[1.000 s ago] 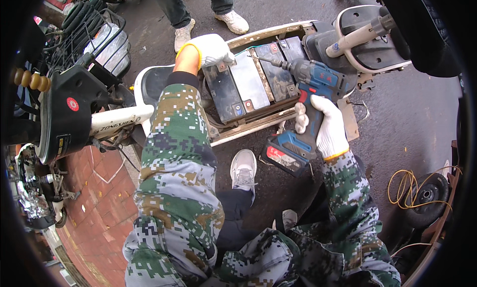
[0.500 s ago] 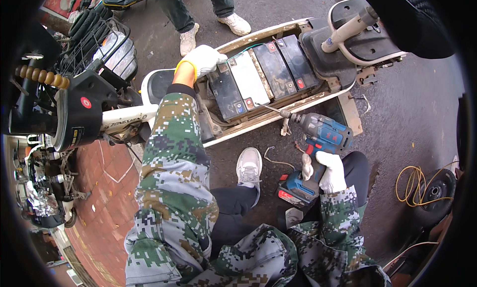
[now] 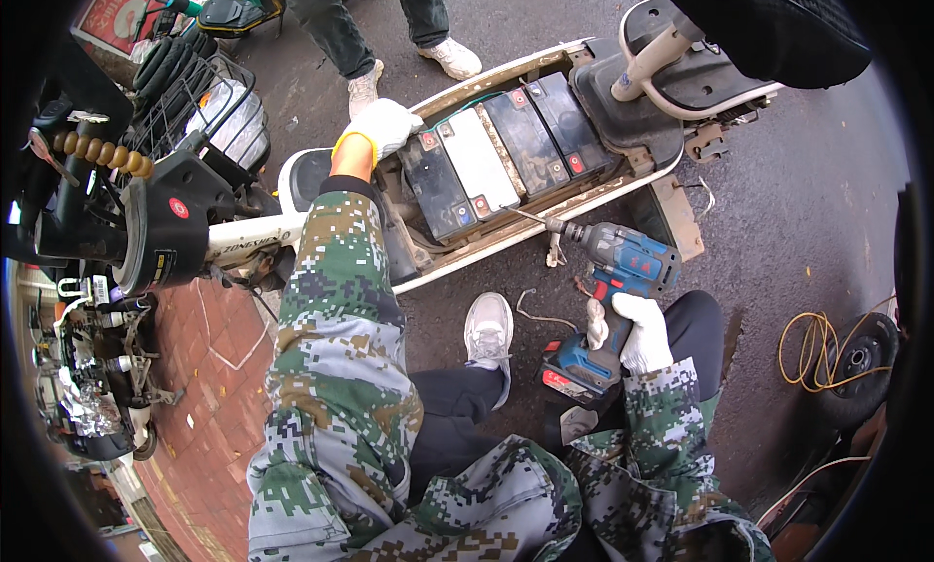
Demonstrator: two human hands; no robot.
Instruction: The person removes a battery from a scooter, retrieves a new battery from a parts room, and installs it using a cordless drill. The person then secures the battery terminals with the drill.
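Since the earlier frames, the cordless impact driver point(image 3: 613, 290) has been drawn back from the battery bay and lowered toward the knee; the left hand point(image 3: 382, 126) has been kept at the near end of the bay.

The right hand point(image 3: 637, 330), gloved in white, is closed around the driver's grip, with the bit pointed toward the scooter's floor rail. The left hand, also gloved, is laid on the upper edge of the first battery point(image 3: 438, 185); whether its fingers are curled under anything cannot be told.

Progress, as judged: the floor cover of the scooter point(image 3: 623, 187) is already off and the batteries are exposed, so the unfastening stage appears largely done. All batteries are seated in the bay, with cables attached, so removal appears to be left.

Counts: four batteries in one row; one driver; two gloved hands; one coil of yellow cable point(image 3: 822, 343) on the asphalt; two shoes of a bystander point(image 3: 409, 66) beyond the scooter.
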